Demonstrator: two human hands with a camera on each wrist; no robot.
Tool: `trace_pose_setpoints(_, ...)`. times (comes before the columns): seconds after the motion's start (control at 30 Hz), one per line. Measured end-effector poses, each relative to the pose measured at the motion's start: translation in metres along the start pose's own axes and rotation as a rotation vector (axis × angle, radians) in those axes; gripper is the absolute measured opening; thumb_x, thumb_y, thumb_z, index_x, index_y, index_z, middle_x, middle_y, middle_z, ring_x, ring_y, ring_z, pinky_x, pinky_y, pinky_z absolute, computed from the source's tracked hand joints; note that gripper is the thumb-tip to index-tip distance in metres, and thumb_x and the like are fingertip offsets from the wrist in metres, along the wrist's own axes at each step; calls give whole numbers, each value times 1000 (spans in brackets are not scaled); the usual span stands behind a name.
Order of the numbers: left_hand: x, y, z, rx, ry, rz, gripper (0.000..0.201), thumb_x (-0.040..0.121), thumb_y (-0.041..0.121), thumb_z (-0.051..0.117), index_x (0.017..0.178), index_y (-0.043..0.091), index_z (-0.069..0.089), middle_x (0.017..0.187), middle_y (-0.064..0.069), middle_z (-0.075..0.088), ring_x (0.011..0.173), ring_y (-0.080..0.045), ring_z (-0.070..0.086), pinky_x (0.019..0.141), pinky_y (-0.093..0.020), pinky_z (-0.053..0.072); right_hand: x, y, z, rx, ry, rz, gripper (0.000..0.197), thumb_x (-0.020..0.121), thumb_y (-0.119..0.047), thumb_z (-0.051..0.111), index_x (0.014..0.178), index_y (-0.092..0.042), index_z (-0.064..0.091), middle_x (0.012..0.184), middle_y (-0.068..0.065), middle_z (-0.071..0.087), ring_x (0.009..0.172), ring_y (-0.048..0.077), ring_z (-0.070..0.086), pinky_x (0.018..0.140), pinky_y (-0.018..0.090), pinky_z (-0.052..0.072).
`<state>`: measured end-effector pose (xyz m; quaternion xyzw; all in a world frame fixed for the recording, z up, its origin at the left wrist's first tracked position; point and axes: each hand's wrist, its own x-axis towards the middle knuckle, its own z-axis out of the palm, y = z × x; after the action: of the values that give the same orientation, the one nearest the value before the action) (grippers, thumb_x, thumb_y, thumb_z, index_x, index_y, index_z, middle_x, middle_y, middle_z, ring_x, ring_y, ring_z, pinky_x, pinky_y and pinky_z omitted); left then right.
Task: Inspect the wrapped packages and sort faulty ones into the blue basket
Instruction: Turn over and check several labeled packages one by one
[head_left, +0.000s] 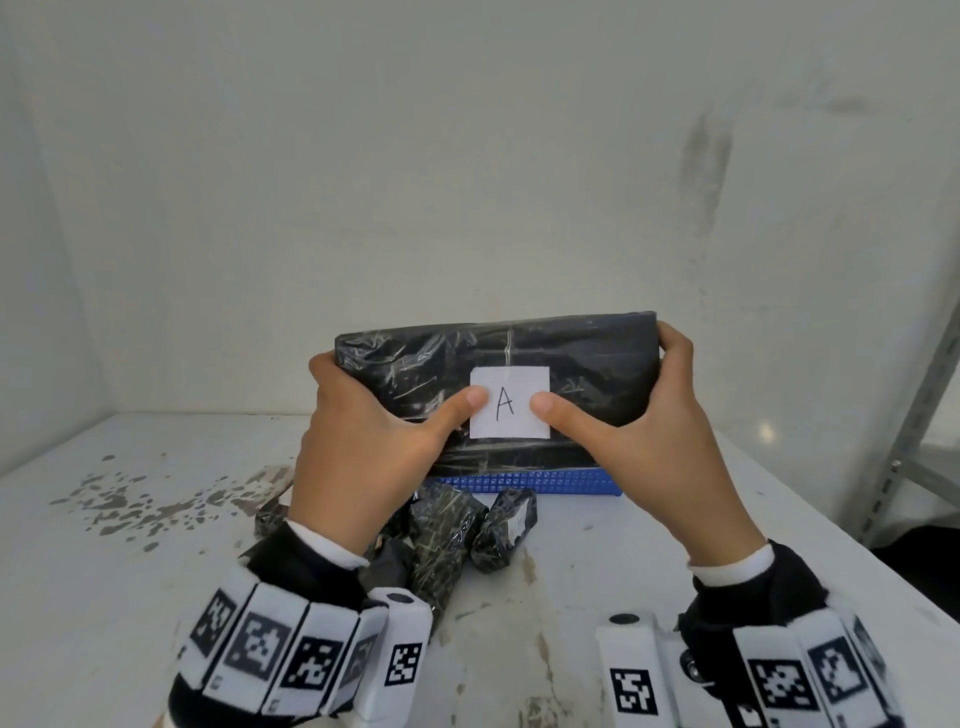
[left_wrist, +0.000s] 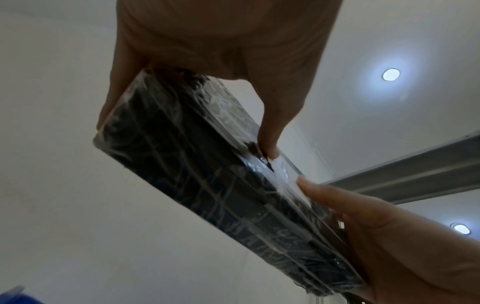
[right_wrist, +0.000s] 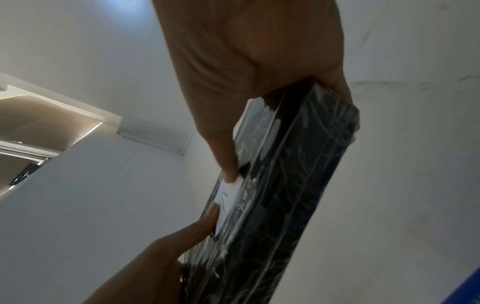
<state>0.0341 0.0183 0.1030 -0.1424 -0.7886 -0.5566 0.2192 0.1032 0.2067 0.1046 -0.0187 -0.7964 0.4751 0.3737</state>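
Both hands were clamped on one large black wrapped package (head_left: 519, 358), raised above the table (head_left: 623, 545): left hand (head_left: 363, 441) at its 9 o'clock end, right hand (head_left: 660, 441) at 3 o'clock, thumbs pressing either side of a white label (head_left: 509, 402) marked "A". The blue basket (head_left: 530, 483) sat just below it at 6 o'clock. Smaller wrapped packages (head_left: 467, 530) lay on the table nearer the person.

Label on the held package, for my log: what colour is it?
White label, black handwritten "A"; clearest in the head view.
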Motion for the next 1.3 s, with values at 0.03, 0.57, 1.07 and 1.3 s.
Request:
trace_pose_setpoints(0.03,0,0,1,1,6,-8,90,51,69,75,111,23,25,115,4,54,98,-20,57,83,-32,46,0,1,1,-7,12,-6,89,68,-43,87,134,-40,27,119,-23,53,103,-10,58,75,2,50)
trace_pose_setpoints(0.57,-5,2,18,-23,78,-9,105,41,73,72,119,18,29,119,0,43,106,-20,52,84,-32,44,-4,0,10,-90,175,-16,94,56,-71,78,132,-40,32,123,-12,53,105,6,57,86,24,53)
trace_pose_setpoints(1.07,-2,0,11,-116,89,33,78,60,70,68,112,25,31,106,7,58,91,-12,60,76,-23,47,1,4,3,90,116,9,70,74,-70,59,137,-52,35,127,-4,58,113,17,61,97,45,55)
trace_pose_setpoints(1.3,2,-9,8,-249,88,51,35,92,47,52,117,26,38,103,18,55,92,5,53,71,-5,38,5,1,-7,208,49,75,22,98,-49,46,120,-48,47,106,-15,64,91,1,67,71,22,57)
